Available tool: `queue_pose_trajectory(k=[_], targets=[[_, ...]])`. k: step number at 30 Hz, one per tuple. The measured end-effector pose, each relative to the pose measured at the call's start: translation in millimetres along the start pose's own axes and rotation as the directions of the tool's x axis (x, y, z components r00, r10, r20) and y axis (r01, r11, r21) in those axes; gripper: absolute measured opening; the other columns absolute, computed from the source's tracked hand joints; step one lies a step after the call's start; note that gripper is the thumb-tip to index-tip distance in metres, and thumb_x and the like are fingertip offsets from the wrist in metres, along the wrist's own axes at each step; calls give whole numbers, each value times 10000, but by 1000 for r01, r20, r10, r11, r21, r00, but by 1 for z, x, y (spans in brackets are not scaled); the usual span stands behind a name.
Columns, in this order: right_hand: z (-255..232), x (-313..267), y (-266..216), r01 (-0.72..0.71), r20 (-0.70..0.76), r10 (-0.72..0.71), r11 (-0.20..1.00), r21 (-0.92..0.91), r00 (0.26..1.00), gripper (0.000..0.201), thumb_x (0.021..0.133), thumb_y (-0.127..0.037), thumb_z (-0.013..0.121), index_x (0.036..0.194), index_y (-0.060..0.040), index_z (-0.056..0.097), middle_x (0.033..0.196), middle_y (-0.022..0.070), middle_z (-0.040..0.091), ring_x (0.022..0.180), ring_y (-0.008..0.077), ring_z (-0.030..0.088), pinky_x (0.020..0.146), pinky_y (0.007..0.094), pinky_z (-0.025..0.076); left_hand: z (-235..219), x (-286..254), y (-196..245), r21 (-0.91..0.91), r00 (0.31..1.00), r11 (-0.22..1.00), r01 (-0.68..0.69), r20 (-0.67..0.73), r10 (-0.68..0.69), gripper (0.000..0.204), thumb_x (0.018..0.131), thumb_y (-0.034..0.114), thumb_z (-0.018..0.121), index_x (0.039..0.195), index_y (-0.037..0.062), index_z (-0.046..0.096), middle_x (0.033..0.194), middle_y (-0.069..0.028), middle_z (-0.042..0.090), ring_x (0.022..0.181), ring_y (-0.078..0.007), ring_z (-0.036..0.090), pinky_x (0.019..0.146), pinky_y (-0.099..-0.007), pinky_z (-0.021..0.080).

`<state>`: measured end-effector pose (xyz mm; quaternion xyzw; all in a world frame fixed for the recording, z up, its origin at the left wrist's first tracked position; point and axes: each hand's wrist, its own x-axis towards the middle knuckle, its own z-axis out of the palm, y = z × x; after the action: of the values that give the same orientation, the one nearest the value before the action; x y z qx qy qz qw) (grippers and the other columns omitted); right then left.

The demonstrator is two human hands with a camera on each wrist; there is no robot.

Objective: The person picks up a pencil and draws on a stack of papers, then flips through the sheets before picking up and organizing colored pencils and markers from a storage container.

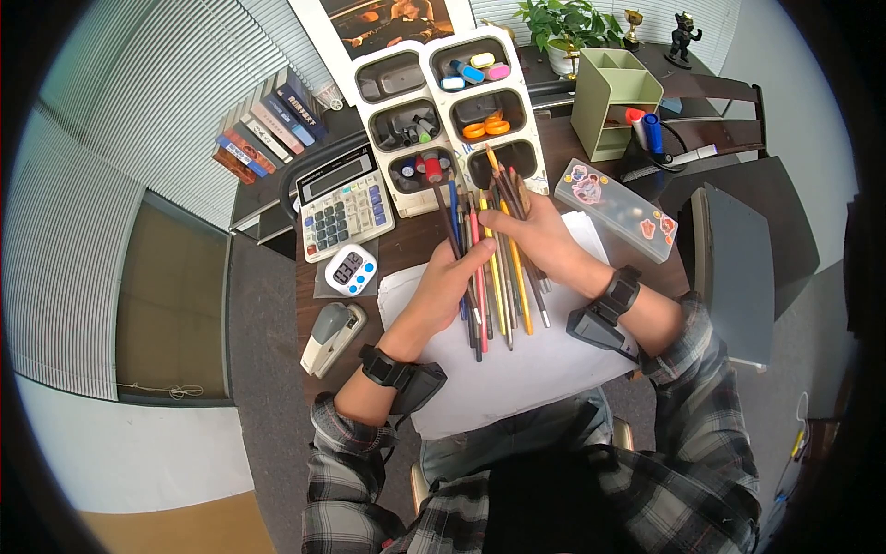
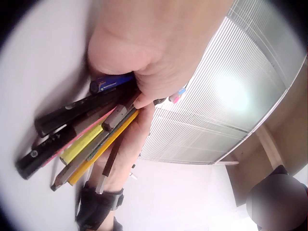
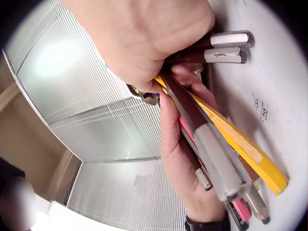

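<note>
Both hands grip a loose bundle of pencils and pens (image 1: 501, 286) over the white paper (image 1: 443, 388). My left hand (image 1: 443, 286) curls round its left side, where dark, blue and pink ones show; my right hand (image 1: 549, 242) curls round the right side, with brown and yellow ones. In the left wrist view, a blue pen (image 2: 110, 83) and a yellow pencil (image 2: 103, 147) stick out below the left hand (image 2: 149, 43). The right wrist view has a yellow pencil (image 3: 240, 144) and a grey-ended brown pencil (image 3: 219, 159) below the right hand (image 3: 149, 38). Some fingertips are hidden.
Behind the hands stands a white compartment organizer (image 1: 434, 111) holding erasers, orange scissors-like handles and small items. Calculator (image 1: 343, 208), timer (image 1: 351, 270) and stapler (image 1: 332, 339) lie left. A stickered clear case (image 1: 616, 210), green holder (image 1: 609, 102) and mesh pen cup (image 1: 657, 152) are right.
</note>
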<state>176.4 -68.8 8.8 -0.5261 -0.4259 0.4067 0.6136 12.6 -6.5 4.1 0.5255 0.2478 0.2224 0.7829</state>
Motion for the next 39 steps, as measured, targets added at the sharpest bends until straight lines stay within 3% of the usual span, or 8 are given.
queue_pose_trajectory(k=[6,8,11,13,16,27,34,39], targets=[[1,-5,-15,-184,104,170,971,150,980,249,938,-160,679,1110,12,632,938,36,673,809,76,626,721,249,527,-1,0,1,53,999,998,26,23,-27,212,987,219,641,1091,50,567,887,22,553,748,-58,532,663,-234,460],[0,-4,-12,-166,107,151,976,141,983,248,937,-158,681,1112,10,631,940,34,672,814,75,625,724,247,526,-2,0,1,62,1000,998,24,12,-25,198,986,222,642,1068,57,567,871,23,542,730,-60,526,642,-234,455],[1,-4,-9,-127,104,112,982,142,988,245,936,-155,684,1113,7,630,942,29,672,825,71,621,733,245,522,-4,0,1,82,998,996,35,45,-39,228,990,223,640,1111,41,574,933,18,561,804,-59,538,713,-238,466],[2,-4,-9,-106,98,92,983,152,991,244,935,-153,687,1111,7,629,943,27,671,832,68,618,739,244,519,-1,1,-2,42,999,999,-23,40,22,276,995,221,635,1171,18,573,1024,5,580,918,-59,540,816,-247,463],[2,-3,-9,-70,112,62,995,68,992,246,933,-153,693,1106,9,625,943,22,668,840,61,608,751,242,511,-2,0,-1,50,997,999,-22,70,19,317,1002,217,625,1225,1,562,1103,-8,583,1007,-63,526,896,-259,445],[-3,-1,-5,16,51,-8,989,-147,999,249,918,-113,643,1120,23,589,955,40,663,863,84,607,776,265,509,-2,-1,-1,30,1000,1000,7,26,-8,301,1010,208,603,1229,3,569,1073,-1,611,960,-58,556,843,-245,466],[-3,0,3,38,-17,-39,998,-59,999,254,924,-105,632,1137,27,590,1000,51,668,888,89,613,795,269,509,-2,-1,0,-8,1000,1000,-20,13,20,259,1006,191,601,1187,6,608,1044,6,628,923,-59,568,816,-246,466],[-1,-2,-5,-25,-4,25,999,36,1000,256,919,-105,657,1136,15,595,994,34,657,886,85,608,793,261,506,-4,0,-2,9,1000,1000,-27,10,27,265,1003,198,613,1179,0,610,1034,6,630,918,-52,563,813,-247,464]])
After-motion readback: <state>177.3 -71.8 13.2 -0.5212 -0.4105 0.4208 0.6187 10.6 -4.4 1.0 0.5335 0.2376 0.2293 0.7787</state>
